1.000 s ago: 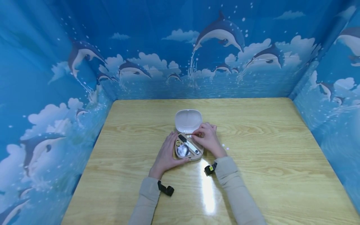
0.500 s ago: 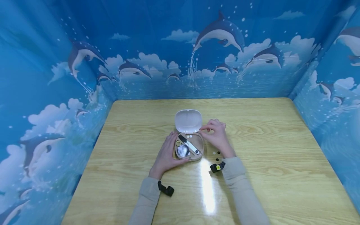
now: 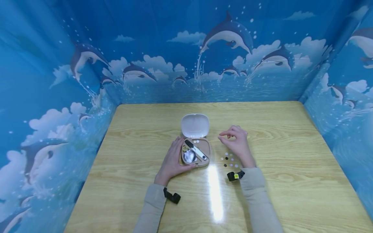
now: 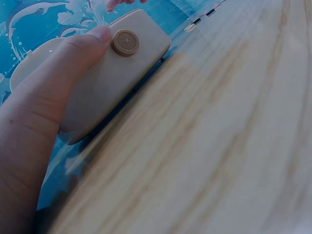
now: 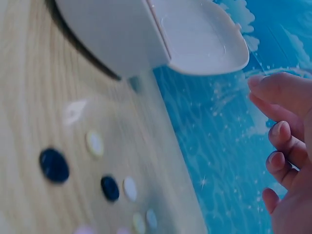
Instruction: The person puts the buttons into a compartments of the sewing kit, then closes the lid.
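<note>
A small beige case (image 3: 206, 146) lies on the table with its white lid (image 3: 195, 126) raised. My left hand (image 3: 172, 160) holds it, fingers along its left side and thumb at the front, beside a round brown clasp (image 4: 126, 43). Inside the case are a black-and-white tool (image 3: 196, 150), a shiny round disc (image 3: 189, 156), a small gold ring (image 3: 185, 148) and two white buttons (image 3: 196, 141). To the right of the case, my right hand (image 3: 239, 146) hovers with thumb and forefinger tips close together and nothing visible between them; its other fingers are loosely curled.
Several loose buttons, black, white and lilac, are scattered on the table just left of my right wrist, among them a black button (image 5: 110, 188). Blue dolphin-print curtains (image 3: 163, 84) border the wooden table (image 3: 140, 123) at the back and sides.
My right hand has drawn back from the case's upper right compartment and moved to the right, uncovering the loose buttons on the table. The left hand and the case have stayed put.
</note>
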Available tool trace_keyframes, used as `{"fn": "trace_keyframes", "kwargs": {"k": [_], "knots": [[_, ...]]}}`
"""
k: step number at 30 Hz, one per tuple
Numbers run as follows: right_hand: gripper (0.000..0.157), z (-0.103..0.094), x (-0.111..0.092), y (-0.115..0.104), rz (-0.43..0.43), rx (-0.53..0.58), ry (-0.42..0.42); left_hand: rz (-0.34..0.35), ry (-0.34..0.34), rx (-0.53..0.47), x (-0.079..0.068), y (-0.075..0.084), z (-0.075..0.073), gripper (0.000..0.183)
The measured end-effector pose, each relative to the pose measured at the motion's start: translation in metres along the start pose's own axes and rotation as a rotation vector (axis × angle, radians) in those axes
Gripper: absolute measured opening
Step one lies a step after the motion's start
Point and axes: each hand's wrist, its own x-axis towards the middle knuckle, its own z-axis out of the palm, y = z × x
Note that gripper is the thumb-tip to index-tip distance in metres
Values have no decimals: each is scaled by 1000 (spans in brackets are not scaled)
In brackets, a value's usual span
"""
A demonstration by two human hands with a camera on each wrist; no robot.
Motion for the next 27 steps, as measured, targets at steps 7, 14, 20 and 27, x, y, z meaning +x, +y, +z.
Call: {"fn": "trace_keyframes", "kwargs": {"k": [7,14,20,27], "knots": [[13,-12,-12,13,109,-7,-10,-5,-12,2,0,0,-1,123],[12,-23,-25,27,282,-7,-43,-4,-17,8,-1,-1,0,123],[12,-27,-32,39,296,-2,-49,-10,-18,6,0,-1,0,124],[14,-31,-41,50,300,-2,-122,-11,-17,3,-1,1,-1,124]]}}
